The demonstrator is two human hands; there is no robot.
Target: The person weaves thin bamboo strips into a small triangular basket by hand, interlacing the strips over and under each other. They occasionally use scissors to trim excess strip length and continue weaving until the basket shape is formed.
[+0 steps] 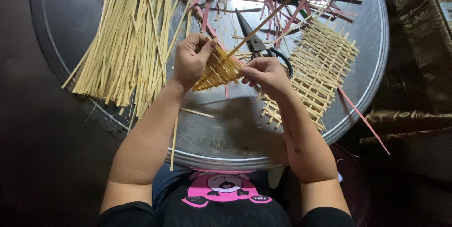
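Pale bamboo woven piece is held tilted above the round metal tabletop near its centre. Left hand fingers are clamped on its edge, steadying it; right hand fingers pinch a long strip running toward 1 o'clock. Scissors lie just behind, a woven mat at 3, loose strips at 10. Bare metal at 6.

A round metal table fills the upper middle of the frame, its surface brightened by reflected light. Dark floor is seen at the left. Patterned fabric is seen at the upper right.
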